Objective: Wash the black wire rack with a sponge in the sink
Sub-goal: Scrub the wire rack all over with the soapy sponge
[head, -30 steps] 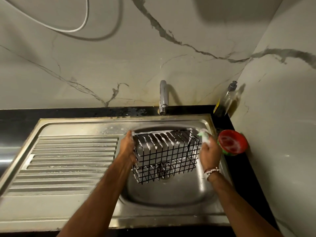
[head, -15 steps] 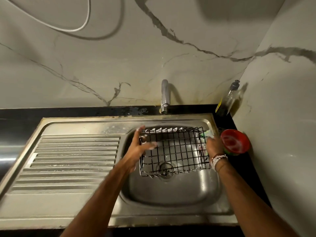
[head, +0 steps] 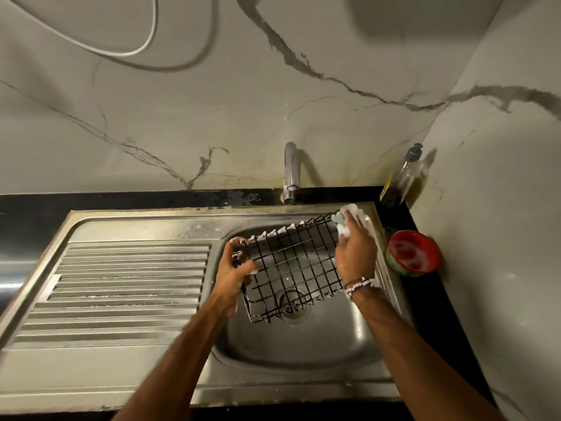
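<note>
The black wire rack [head: 291, 265] is held tilted over the steel sink bowl [head: 303, 344], its far edge dotted with white foam. My left hand [head: 233, 271] grips the rack's left side, fingers wrapped around the wires. My right hand [head: 355, 253] is at the rack's far right corner and presses a foamy pale green sponge [head: 346, 220] against it. The rack's lower edge hangs just above the drain [head: 294, 305].
A chrome tap [head: 290, 171] stands behind the bowl. The ribbed drainboard [head: 121, 287] lies to the left. A red bowl [head: 414, 252] and a soap pump bottle [head: 403, 177] stand on the black counter by the right wall. A white cable [head: 133, 51] hangs on the marble backsplash.
The rack has been turned so its grid faces up and tilts toward the right corner. My left hand has closed on its left side; my right hand with the sponge rose to the far right corner.
</note>
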